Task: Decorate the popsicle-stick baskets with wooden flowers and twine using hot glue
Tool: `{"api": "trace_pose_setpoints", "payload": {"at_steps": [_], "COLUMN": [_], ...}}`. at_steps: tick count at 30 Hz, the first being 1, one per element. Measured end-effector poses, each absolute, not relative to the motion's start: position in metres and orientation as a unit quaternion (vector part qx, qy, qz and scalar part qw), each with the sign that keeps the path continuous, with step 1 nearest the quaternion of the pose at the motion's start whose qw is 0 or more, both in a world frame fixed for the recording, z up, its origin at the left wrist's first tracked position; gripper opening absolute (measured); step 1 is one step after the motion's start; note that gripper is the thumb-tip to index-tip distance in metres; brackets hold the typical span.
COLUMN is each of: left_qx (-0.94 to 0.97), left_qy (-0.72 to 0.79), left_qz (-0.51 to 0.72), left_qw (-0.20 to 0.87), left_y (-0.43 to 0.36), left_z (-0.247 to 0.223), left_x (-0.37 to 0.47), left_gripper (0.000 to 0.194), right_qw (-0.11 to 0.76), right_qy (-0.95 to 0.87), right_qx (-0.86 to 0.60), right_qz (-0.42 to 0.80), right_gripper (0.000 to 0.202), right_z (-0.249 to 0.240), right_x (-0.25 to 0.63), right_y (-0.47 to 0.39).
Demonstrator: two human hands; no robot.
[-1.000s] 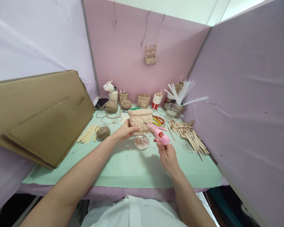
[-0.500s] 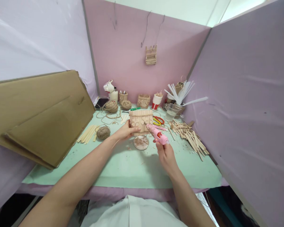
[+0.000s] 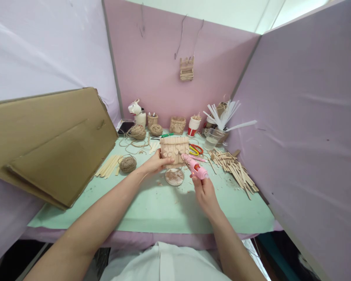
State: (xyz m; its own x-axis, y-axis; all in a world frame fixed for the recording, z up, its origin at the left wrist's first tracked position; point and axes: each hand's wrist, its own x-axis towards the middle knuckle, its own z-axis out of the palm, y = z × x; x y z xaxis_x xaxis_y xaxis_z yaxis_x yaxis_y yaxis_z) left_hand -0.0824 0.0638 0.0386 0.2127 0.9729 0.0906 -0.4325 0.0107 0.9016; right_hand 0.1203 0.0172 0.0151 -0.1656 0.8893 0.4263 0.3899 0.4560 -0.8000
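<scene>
My left hand (image 3: 158, 161) is closed on the left side of a small wooden-stick basket (image 3: 175, 146), its thumb lying across the front. Twine-like trim runs along the basket's top and bottom, and pale decorative pieces sit on its front face. In my right hand (image 3: 204, 192) is a pink hot glue gun (image 3: 195, 165), gripped by the handle. Its nozzle points up and left at the middle of the basket's front; whether it touches I cannot tell. A round clear lid-like disc (image 3: 174, 176) with brownish residue lies below the basket.
Pale sticks (image 3: 109, 166) and a twine ball (image 3: 128, 164) lie at left. Red-and-yellow-handled scissors (image 3: 196, 149) rest behind the glue gun. Loose wooden sticks (image 3: 235, 168) pile at right, near a clear cup (image 3: 213, 139). Large cardboard sheets (image 3: 52, 144) lean at far left.
</scene>
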Motion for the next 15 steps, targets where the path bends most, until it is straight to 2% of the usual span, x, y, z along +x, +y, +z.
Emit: {"api": "trace_pose_setpoints", "payload": {"at_steps": [6, 15], "left_qx": [0.443, 0.457], "left_qy": [0.305, 0.296], "left_qz": [0.540, 0.540], "left_qw": [0.647, 0.642], "left_y": [0.0662, 0.0662], "left_z": [0.0354, 0.0351], "left_x": [-0.0841, -0.0841], "left_gripper": [0.071, 0.067], "right_qw": [0.481, 0.477], "right_qy": [-0.719, -0.728], "right_qx": [-0.432, -0.423], "right_qz": [0.254, 0.251], "right_gripper": [0.041, 0.038], "right_z": [0.0115, 0.0128], "right_x": [0.1207, 0.1212], "right_y": [0.0187, 0.0181]}}
